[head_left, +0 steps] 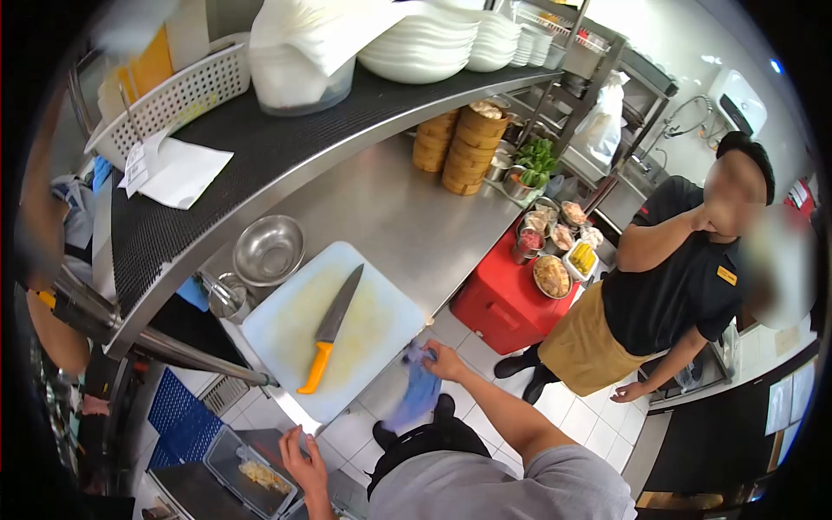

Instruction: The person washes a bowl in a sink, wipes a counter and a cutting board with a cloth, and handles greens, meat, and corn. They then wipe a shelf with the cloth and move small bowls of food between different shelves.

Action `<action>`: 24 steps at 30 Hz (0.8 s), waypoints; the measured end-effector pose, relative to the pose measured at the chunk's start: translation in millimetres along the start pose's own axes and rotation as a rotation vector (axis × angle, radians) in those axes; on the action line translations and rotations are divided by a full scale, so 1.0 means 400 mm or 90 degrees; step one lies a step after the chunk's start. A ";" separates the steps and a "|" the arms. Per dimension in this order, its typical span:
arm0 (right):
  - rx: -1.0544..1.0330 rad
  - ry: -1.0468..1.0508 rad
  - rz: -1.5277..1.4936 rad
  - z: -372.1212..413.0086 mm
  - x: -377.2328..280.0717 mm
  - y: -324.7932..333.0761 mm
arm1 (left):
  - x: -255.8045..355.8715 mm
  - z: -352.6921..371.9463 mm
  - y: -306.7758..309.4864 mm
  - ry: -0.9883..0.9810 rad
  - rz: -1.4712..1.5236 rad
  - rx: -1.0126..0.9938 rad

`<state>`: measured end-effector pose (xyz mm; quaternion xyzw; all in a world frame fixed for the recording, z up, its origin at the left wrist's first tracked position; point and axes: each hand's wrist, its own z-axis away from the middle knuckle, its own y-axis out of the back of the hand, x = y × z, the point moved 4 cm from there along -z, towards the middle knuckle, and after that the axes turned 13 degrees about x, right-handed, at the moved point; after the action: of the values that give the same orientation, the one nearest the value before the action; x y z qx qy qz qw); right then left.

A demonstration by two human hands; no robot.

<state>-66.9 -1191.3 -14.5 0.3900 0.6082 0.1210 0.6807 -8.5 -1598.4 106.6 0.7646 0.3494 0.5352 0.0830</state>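
My right hand (445,360) is closed on a blue cloth (419,392), which hangs down beside the counter's front edge. Low in the view, my left hand (303,461) has its fingers apart and holds nothing, just below the near corner of the cutting board (390,305). On that stained, pale board lies a chef's knife (340,303) with a yellow handle, its blade pointing away from me. A steel bowl (269,250) sits behind the board, and a metal container (230,299) with utensils stands to its left.
A co-worker (672,277) in a black shirt and tan apron stands at right. Bowls of ingredients rest on a red cooler (485,303). Bamboo steamers (472,152) stand at the back. Overhead, a shelf (260,156) carries plates. An open drawer (230,468) lies at lower left.
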 end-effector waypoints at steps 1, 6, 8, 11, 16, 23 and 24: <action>0.030 -0.068 -0.007 -0.003 -0.035 0.040 | 0.011 0.000 -0.017 -0.012 0.008 -0.006; 0.422 -0.031 -0.137 -0.079 -0.152 0.202 | 0.104 -0.053 -0.084 -0.074 0.056 0.008; 0.474 0.077 -0.119 -0.131 -0.201 0.234 | 0.126 -0.079 -0.119 -0.112 0.051 0.000; 0.337 0.097 0.029 -0.234 -0.146 0.191 | 0.170 -0.118 -0.193 -0.146 0.048 -0.012; 0.152 0.308 0.322 -0.411 0.070 0.083 | 0.200 -0.149 -0.319 -0.147 -0.042 -0.030; 0.393 0.142 0.498 -0.878 0.385 0.431 | 0.311 -0.232 -0.387 -0.027 -0.174 0.094; 0.247 0.138 0.467 -0.897 0.315 0.408 | 0.307 -0.249 -0.372 -0.028 -0.219 0.134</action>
<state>-318.2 -864.5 19.5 0.6864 0.5085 0.2788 0.4387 -139.7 -1436.0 166.7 0.7097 0.5268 0.4568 0.1007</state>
